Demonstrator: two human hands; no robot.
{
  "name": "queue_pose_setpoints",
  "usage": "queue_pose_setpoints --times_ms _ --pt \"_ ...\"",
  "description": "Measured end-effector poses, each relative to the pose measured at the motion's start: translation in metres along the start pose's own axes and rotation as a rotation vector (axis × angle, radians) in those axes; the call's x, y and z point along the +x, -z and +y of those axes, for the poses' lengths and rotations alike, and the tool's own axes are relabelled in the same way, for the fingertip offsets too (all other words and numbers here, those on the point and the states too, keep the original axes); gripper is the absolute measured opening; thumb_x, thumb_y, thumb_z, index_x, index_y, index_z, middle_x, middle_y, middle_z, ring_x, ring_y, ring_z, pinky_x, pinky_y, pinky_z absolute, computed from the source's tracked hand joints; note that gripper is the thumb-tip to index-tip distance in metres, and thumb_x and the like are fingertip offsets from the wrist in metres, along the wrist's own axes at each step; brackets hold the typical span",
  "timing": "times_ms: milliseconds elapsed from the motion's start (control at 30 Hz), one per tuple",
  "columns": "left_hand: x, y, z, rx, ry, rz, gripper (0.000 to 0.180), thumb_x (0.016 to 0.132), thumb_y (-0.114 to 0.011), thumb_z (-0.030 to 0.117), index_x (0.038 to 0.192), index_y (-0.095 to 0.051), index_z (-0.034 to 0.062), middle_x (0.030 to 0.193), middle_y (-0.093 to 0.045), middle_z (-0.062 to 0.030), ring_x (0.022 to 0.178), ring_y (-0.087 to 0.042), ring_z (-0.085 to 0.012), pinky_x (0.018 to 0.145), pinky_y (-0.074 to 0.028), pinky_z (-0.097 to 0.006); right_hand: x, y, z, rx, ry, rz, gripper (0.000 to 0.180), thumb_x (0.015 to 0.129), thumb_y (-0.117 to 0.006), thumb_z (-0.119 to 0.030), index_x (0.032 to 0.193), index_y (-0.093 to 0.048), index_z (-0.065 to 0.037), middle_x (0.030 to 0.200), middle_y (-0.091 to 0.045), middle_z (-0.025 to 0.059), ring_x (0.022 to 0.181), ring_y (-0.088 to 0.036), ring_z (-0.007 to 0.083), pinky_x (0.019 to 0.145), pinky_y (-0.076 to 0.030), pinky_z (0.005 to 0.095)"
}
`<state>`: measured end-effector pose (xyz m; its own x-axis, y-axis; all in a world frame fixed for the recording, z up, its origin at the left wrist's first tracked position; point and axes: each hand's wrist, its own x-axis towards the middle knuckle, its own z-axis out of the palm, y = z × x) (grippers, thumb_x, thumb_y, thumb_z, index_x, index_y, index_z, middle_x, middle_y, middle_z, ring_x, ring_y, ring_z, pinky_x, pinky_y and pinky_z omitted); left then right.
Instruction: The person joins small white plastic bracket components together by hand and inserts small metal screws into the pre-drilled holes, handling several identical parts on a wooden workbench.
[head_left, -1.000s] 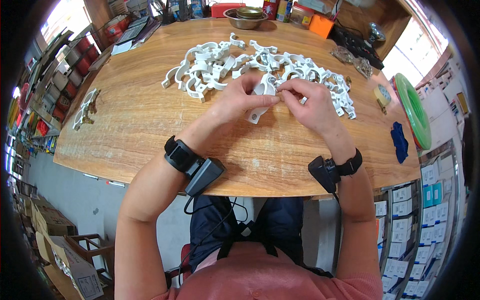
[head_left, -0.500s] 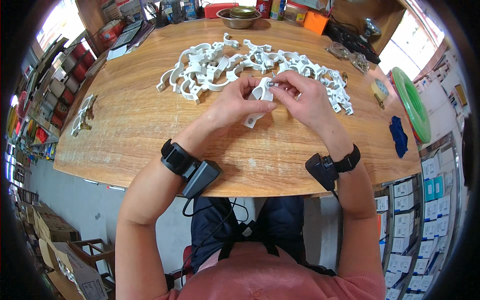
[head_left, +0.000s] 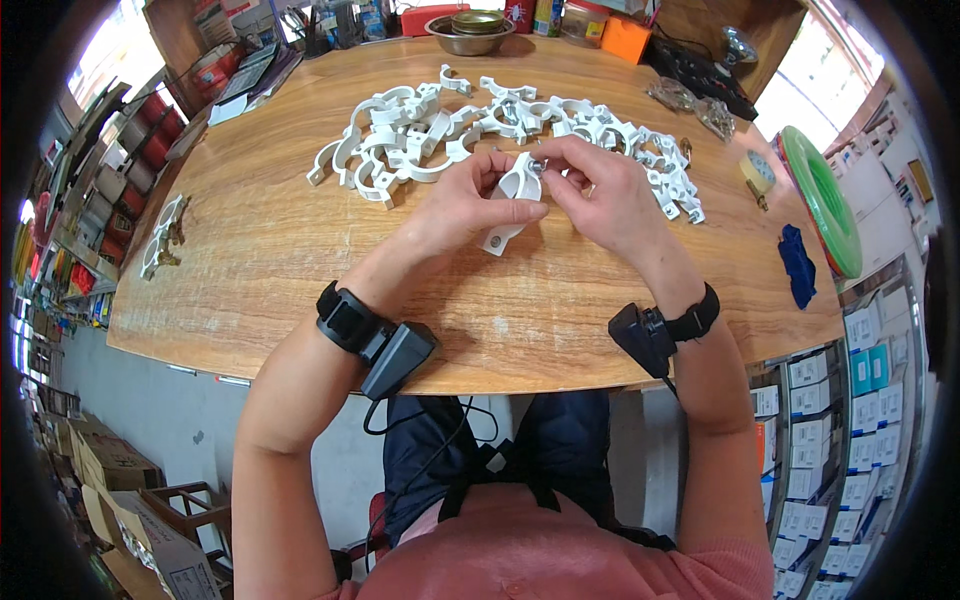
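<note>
My left hand [head_left: 465,208] is closed around a white pipe clamp [head_left: 520,186], its thumb lying across the curved band. One flat end of the clamp, with a hole in it, points down toward me. At the other end sits a small metal bolt [head_left: 537,167]. Thumb and fingers of my right hand [head_left: 612,192] pinch at that bolt; their tips partly hide it. Just beyond both hands lies a loose pile of white pipe clamps [head_left: 410,128], several of them with metal bolts.
Two clamps with brass-coloured parts [head_left: 163,238] lie at the table's left. On the right are a tape roll [head_left: 758,173], a dark blue cloth [head_left: 797,266] and green rings [head_left: 820,200]. Metal bowls [head_left: 470,38] and small plastic bags [head_left: 690,102] stand along the back.
Both hands keep their hold on the clamp and bolt. The right fingertips have shifted slightly around the bolt; the whole view has moved a little.
</note>
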<state>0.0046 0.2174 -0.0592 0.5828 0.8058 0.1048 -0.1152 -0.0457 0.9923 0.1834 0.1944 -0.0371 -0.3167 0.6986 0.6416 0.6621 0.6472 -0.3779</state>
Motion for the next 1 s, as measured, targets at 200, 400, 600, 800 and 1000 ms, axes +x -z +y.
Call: queue_pose_setpoints --times_ms 200,400,600,800,1000 --pt "0.001 -0.002 0.0 0.024 0.001 0.004 0.041 0.071 -0.068 0.007 0.105 -0.046 0.0009 0.094 -0.052 -0.0013 0.084 -0.05 -0.0066 0.074 -0.042 -0.02 -0.002 0.001 0.005 0.008 -0.006 -0.009 0.014 0.077 -0.056 -0.014 0.09 -0.058 -0.012 0.069 -0.061 0.0048 0.055 -0.058 0.0181 0.051 -0.046 0.0286" --pt "0.001 -0.003 0.001 -0.001 0.004 -0.003 0.042 0.07 -0.068 0.007 0.105 -0.046 0.0003 0.094 -0.052 -0.0016 0.084 -0.051 -0.007 0.074 -0.042 -0.021 -0.001 -0.003 0.007 0.022 0.106 0.049 0.015 0.076 -0.058 -0.016 0.09 -0.058 -0.012 0.07 -0.062 0.005 0.058 -0.06 0.0182 0.051 -0.046 0.0281" --pt "-0.001 -0.001 0.001 0.013 0.015 0.01 0.045 0.069 -0.069 0.008 0.107 -0.045 -0.0006 0.095 -0.053 -0.0025 0.085 -0.051 -0.0081 0.075 -0.042 -0.022 0.0 0.005 -0.001 -0.035 -0.044 -0.067 0.013 0.076 -0.058 -0.016 0.089 -0.059 -0.012 0.069 -0.061 0.0046 0.058 -0.06 0.0184 0.051 -0.046 0.0284" --pt "0.0 -0.002 0.002 0.009 0.001 -0.037 0.045 0.071 -0.069 0.008 0.108 -0.044 -0.0005 0.098 -0.052 -0.0031 0.087 -0.05 -0.0083 0.076 -0.042 -0.022 -0.001 0.002 0.0 -0.059 0.104 -0.013 0.013 0.076 -0.057 -0.016 0.088 -0.058 -0.01 0.069 -0.061 0.0062 0.059 -0.06 0.0208 0.05 -0.046 0.0308" --pt "-0.002 0.001 -0.002 -0.017 -0.019 -0.025 0.044 0.069 -0.072 0.013 0.104 -0.049 -0.0006 0.089 -0.056 -0.0039 0.078 -0.053 -0.0083 0.068 -0.044 -0.022 -0.001 0.003 0.002 -0.103 -0.001 -0.116 0.013 0.077 -0.055 -0.015 0.089 -0.058 -0.012 0.07 -0.061 0.0055 0.06 -0.059 0.0231 0.051 -0.046 0.0323"
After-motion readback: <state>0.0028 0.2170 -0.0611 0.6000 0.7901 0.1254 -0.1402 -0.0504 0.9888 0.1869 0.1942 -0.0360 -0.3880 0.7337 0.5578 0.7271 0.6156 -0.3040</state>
